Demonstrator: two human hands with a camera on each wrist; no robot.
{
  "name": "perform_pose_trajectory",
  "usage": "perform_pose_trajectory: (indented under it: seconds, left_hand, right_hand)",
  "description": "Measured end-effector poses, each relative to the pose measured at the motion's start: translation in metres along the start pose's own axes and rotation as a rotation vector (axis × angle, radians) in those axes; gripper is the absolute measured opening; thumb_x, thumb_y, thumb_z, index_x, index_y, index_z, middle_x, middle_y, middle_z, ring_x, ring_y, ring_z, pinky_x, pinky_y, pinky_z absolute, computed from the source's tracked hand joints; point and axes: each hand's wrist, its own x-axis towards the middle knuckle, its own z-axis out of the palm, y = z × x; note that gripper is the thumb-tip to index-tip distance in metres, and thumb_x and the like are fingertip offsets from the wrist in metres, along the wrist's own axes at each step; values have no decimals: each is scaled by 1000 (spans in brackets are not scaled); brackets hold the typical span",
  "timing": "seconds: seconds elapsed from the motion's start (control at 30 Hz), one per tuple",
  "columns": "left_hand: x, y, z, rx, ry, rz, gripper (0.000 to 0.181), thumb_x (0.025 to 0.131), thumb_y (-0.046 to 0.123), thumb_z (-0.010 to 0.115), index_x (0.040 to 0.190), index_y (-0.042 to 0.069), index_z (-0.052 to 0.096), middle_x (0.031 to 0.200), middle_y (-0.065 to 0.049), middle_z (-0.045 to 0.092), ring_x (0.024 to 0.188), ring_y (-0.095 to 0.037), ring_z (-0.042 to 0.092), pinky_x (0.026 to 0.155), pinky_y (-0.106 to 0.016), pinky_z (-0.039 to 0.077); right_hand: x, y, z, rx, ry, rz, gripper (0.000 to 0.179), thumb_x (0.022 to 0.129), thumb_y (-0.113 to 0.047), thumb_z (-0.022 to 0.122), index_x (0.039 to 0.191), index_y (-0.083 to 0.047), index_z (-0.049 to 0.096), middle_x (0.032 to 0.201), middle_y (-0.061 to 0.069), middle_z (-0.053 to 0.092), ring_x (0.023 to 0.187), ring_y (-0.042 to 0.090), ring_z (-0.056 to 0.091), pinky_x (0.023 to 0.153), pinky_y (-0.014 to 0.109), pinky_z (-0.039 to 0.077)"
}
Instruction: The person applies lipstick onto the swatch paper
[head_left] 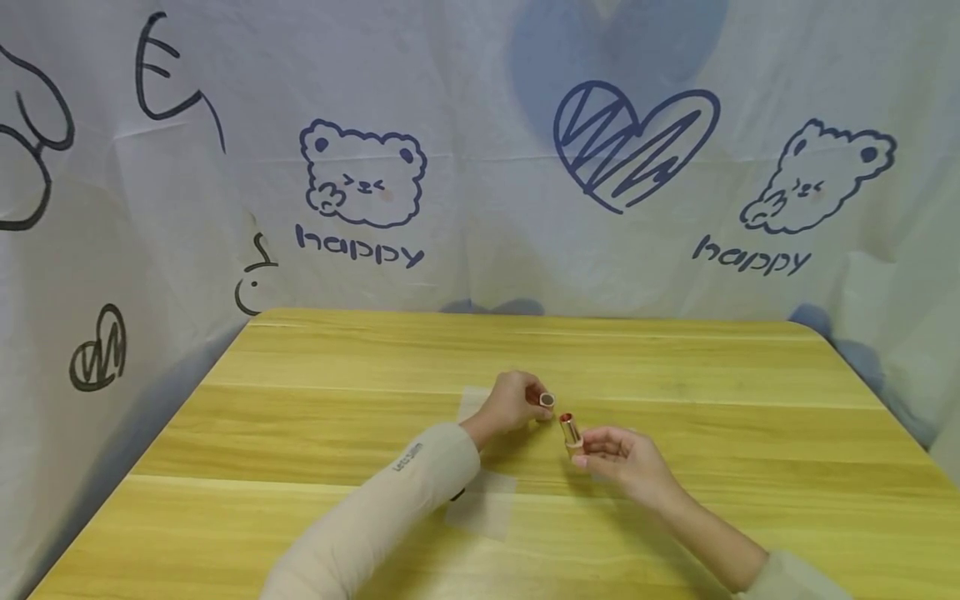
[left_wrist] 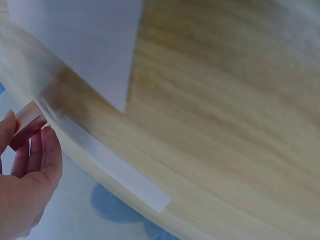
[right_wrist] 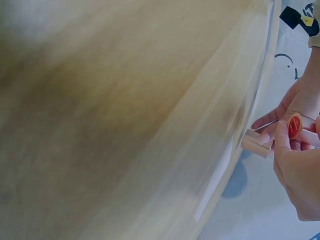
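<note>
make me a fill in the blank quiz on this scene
The shiny rose-gold cap is held by the ____ hand.
The right hand grips a shiny gold metal tube whose end label is ____ in colour.
Beneath both blue bear drawings on the white cloth backdrop, the word reads ____.
Missing words: left; red; happy

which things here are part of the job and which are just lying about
Part of the job:
- cap, in the left fingers
- lipstick, in the right fingers

Apparently just there:
- pale sheets on the table
- cloth hanging behind
</note>
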Motion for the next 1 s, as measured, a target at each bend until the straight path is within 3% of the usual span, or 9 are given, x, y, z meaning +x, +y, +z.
perform_pose_trajectory:
  seconds: [0.3, 0.67, 0.9, 1.0]
  left_hand:
    - [0, -2, 2, -9, 3, -33, 16, 73, 1, 76, 87, -4, 68, 85, -14, 70, 73, -16, 62, 63, -15, 49]
    - [-4, -4, 1, -35, 13, -30, 20, 75, 2, 75, 92, -6, 68, 90, -17, 70, 81, -23, 66, 70, -21, 54]
    - [-7, -6, -6, -91, 37, -62, 39, 78, 11, 75, 109, -8, 62, 104, -19, 66, 95, -28, 63, 83, -34, 54]
    - [-9, -3, -13, -95, 49, -42, 40, 81, 18, 72, 111, -7, 62, 108, -20, 65, 98, -29, 62, 86, -37, 53]
  right_hand:
    - [0, -1, 1, 10, 8, 18, 37, 82, -9, 67, 111, 12, 55, 102, 15, 67, 85, 6, 63, 80, 20, 54]
    - [1, -1, 0, 16, -10, 10, 39, 83, -12, 67, 111, 12, 54, 100, 10, 68, 85, 5, 63, 79, 21, 54]
    - [1, -1, -1, 26, -26, 0, 40, 84, -12, 67, 112, 13, 53, 98, 6, 67, 85, 5, 63, 80, 21, 54]
    - [1, -3, 0, 19, -16, 13, 39, 84, -13, 67, 111, 12, 54, 99, 7, 67, 86, 5, 63, 80, 20, 54]
